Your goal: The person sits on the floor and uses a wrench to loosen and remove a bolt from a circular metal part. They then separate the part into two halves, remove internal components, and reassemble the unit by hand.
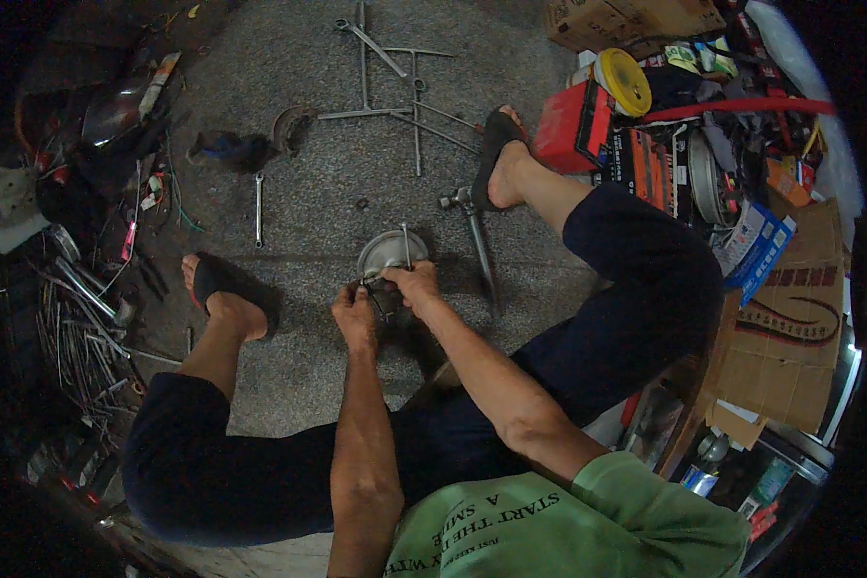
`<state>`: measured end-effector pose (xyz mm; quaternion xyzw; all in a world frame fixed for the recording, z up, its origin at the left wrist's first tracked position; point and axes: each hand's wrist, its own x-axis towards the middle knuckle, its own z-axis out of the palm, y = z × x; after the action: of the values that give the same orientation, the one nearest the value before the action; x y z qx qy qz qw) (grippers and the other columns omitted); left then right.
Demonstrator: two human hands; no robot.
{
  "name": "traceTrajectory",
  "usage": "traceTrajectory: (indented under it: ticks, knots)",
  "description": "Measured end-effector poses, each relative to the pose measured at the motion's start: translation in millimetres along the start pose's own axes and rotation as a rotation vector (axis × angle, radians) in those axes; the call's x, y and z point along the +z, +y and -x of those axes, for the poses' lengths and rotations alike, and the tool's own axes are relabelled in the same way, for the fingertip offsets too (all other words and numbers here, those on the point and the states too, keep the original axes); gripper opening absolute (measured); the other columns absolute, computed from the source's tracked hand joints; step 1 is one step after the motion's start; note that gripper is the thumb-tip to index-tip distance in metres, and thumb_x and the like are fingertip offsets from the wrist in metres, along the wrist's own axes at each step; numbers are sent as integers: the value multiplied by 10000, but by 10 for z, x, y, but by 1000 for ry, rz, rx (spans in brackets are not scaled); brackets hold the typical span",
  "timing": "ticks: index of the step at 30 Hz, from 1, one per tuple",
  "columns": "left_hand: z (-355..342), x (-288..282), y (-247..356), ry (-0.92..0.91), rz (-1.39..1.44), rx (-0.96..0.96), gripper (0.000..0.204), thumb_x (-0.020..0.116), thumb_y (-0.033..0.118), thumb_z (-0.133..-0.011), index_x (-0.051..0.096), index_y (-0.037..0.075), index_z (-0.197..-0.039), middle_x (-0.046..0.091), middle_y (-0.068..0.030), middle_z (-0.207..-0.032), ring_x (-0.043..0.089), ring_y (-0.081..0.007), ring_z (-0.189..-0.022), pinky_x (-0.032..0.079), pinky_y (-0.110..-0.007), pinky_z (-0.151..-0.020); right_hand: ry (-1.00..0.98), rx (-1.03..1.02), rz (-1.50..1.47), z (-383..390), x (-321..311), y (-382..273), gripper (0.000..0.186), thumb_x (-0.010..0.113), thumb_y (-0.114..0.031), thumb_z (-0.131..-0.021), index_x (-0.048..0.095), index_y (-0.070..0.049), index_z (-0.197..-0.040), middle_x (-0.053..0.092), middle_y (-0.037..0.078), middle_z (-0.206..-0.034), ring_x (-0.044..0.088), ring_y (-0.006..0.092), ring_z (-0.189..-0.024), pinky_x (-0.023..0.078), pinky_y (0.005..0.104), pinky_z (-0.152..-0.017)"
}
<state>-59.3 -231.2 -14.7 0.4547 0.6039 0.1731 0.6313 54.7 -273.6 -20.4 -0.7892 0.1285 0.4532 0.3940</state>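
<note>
My left hand (pixel 354 310) is closed on a small dark part, too small to make out, at the near side of a round silver metal part (pixel 380 250) between my legs. My right hand (pixel 412 287) reaches over that round part's near edge, fingers closed around a slim silver tool (pixel 406 236) that stands out toward the far side. A thin dark piece hangs below my hands. Just to the right, a hammer-like steel tool (pixel 482 246) lies on the speckled floor (pixel 289 173). A combination wrench (pixel 259 210) lies to the left.
Several T-handle wrenches (pixel 363 72) lie ahead. A red box (pixel 565 130), yellow lid (pixel 624 82), cartons and cardboard (pixel 790 385) crowd the right side. Loose tools (pixel 91 356), wires and a dark bundle (pixel 231 149) lie leftward. My sandaled feet (pixel 223 294) flank the work.
</note>
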Motion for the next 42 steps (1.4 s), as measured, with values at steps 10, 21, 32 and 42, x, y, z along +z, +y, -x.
traceTrajectory:
  ticks: [10, 21, 32, 42]
  knots:
    - [25, 6, -38, -2, 176, -72, 216, 605, 18, -846, 636, -71, -1040, 655, -110, -927, 591, -169, -808, 479, -301, -753, 22, 30, 27, 6, -6, -9, 282, 796, -206, -699, 590, -51, -815, 630, 49, -722, 575, 133, -577, 332, 283, -381]
    - [-23, 11, -117, 147, -289, 344, 224, 618, 105, -781, 674, -68, -912, 669, -198, -773, 645, -319, -697, 487, -398, -657, 4, -9, 30, 7, 8, -13, 223, 778, -174, -719, 620, -34, -793, 630, 66, -659, 517, 135, -473, 319, 281, -360]
    - [22, -23, 102, 110, -401, 337, 219, 622, 120, -758, 699, -47, -877, 654, -224, -708, 660, -330, -644, 482, -402, -595, -31, -22, 6, -65, -12, 49, 208, 775, -177, -725, 640, -42, -808, 636, 53, -665, 540, 127, -488, 305, 283, -355]
    - [122, 44, 253, 140, -475, 289, 217, 694, 163, -723, 692, -16, -846, 652, -232, -733, 655, -399, -702, 487, -440, -626, -14, -78, 39, -21, -23, 18, 220, 782, -176, -714, 628, -36, -784, 605, 49, -653, 509, 131, -473, 304, 297, -353]
